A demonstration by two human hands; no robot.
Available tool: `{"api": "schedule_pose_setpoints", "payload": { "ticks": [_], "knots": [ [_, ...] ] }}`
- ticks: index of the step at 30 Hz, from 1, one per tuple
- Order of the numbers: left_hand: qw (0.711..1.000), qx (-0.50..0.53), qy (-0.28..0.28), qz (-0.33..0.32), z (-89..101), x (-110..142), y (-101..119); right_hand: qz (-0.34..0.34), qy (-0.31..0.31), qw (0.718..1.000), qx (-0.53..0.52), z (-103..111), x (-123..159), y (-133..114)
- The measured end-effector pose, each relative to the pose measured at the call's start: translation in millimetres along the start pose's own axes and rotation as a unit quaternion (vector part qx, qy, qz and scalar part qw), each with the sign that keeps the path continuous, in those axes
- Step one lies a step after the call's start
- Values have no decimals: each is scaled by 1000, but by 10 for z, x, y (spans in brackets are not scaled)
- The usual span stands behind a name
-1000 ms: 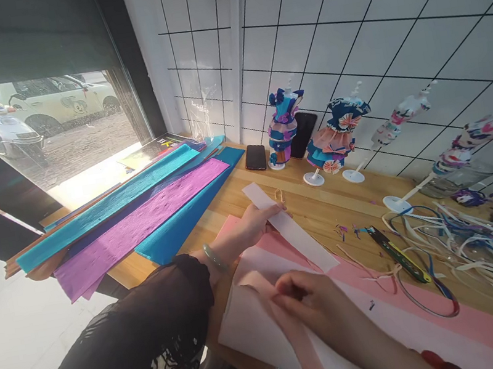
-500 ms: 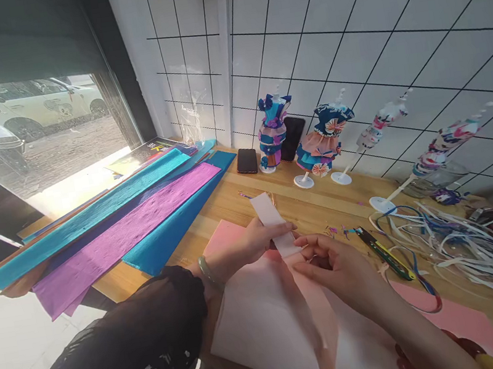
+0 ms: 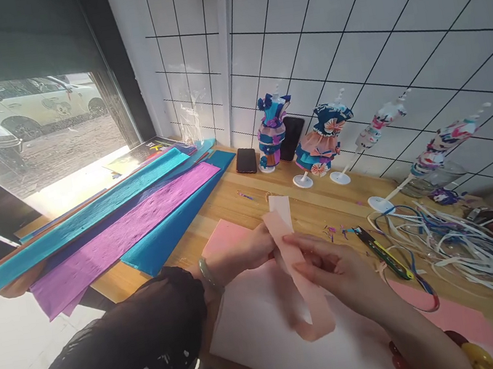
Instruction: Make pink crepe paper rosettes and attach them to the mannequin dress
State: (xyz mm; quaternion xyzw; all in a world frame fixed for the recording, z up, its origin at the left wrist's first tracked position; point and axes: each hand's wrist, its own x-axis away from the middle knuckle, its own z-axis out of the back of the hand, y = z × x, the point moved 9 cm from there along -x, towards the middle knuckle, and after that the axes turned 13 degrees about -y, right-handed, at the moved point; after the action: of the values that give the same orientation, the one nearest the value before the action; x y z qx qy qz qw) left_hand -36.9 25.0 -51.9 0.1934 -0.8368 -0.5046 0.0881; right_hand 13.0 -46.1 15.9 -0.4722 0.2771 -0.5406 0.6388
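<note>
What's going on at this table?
Someone's left hand and right hand hold a pale pink strip, curled at its lower end, above large pale sheets. A cutter lies to the right, near a tangle of thin strips. Small dressed forms stand by the wall.

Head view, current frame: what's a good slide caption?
Left hand and right hand hold a curling pink paper strip above a pale sheet, miniature dress forms behind.

Craft workspace: dressed mini mannequins, coloured paper, cutter.
</note>
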Motion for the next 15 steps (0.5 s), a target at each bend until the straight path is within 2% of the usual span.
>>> {"api": "schedule_pose_setpoints", "payload": {
  "ticks": [2,6,10,15],
  "knots": [
    [1000,12,-7,-4,-23,-10,16,-1,2,1000,10,-28,-31,6],
    [998,56,-18,-6,-56,-20,44,-1,56,998,34,30,-38,-12],
    [993,120,5,22,-21,-25,-20,-7,44,998,-34,-20,-66,70],
    [981,192,-33,11,-148,-37,28,-18,53,995,-80,-25,-82,188]
  ]
}}
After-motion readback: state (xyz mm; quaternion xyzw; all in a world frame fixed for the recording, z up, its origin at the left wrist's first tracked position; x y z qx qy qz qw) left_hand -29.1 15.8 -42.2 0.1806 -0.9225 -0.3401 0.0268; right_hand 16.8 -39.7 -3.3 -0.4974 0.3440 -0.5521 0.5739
